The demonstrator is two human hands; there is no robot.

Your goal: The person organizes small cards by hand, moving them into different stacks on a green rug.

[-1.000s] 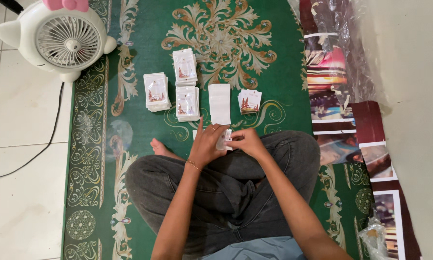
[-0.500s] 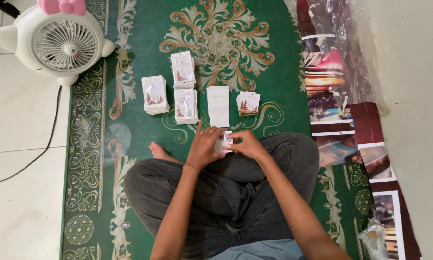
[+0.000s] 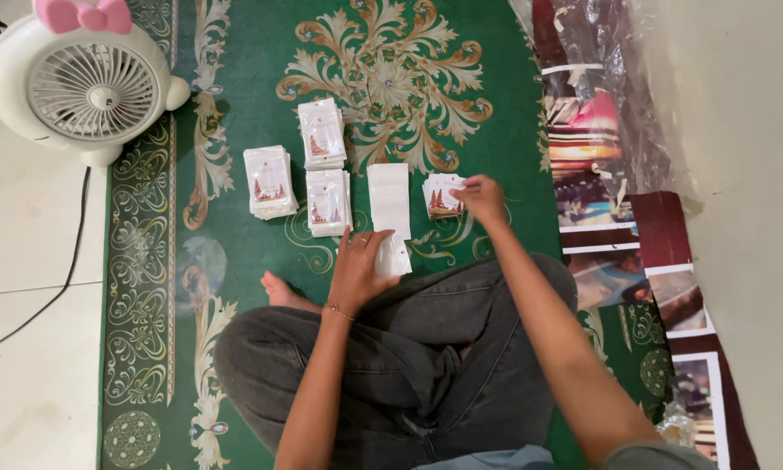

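Nearest, lap: the person sits cross-legged in grey trousers (image 3: 391, 365) on a green patterned rug (image 3: 235, 52), a bare foot (image 3: 278, 292) poking out at the left.
Left hand: the left hand (image 3: 361, 265) rests just past the knee, fingers closed lightly on a small clear sleeve (image 3: 394, 258); the hold looks loose, so the sleeve could slip or crease.
Hands: well apart, the right arm stretched forward.
Right hand: the right hand (image 3: 481, 197) has its fingertips pinched on the top of a small stack of printed cards (image 3: 442, 197); whether one card or several is caught I cannot tell, and a double pick seems the likeliest slip.
Middle: a pile of blank white sleeves (image 3: 389, 198) lies between both hands; a forearm sweep could fan it out.
Farther: three stacks of sleeved cards (image 3: 322, 132) stand close together and could topple into each other.
Far left: a white fan (image 3: 87, 87) faces upward; if running, its draught might lift loose sleeves.
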